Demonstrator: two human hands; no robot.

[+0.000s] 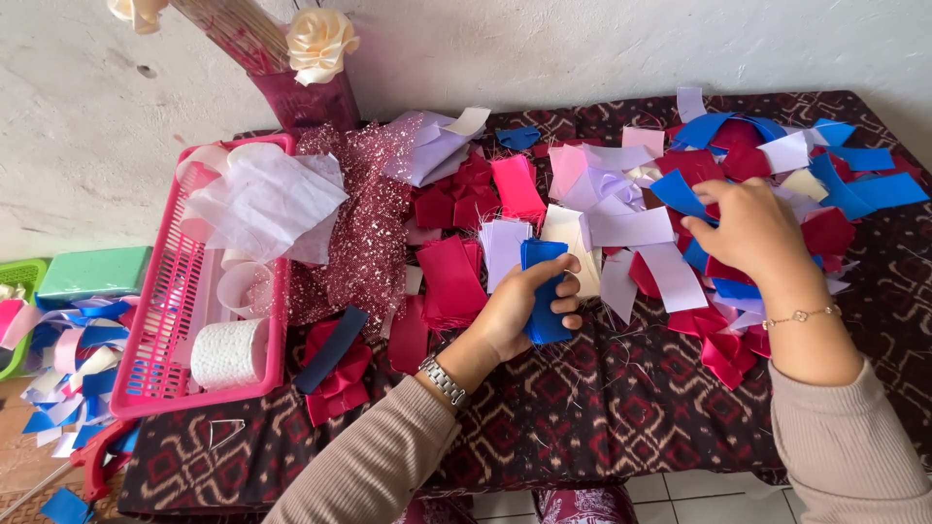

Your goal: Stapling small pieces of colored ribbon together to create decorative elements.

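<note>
Dark patterned cloth (602, 408) covers a low table set against a pale plastered wall (582, 39). Nearest, the left hand (519, 311), a metal watch on its wrist, grips one stack of blue ribbon pieces (544, 291), fingers curled around it. To the right of that stack, the right hand (752, 233), a thin bracelet on its wrist, pinches a single blue ribbon piece (680, 194) above a heap of red, white and blue pieces (777, 155). Left of the stack sits one pink plastic basket (160, 378) with one white roll (228, 354) inside. Beyond the stack lie red stacks (451, 281) and glittery maroon netting (364, 233); farthest, two cream fabric roses (318, 41) stand in one dark red holder (306, 102).
</note>
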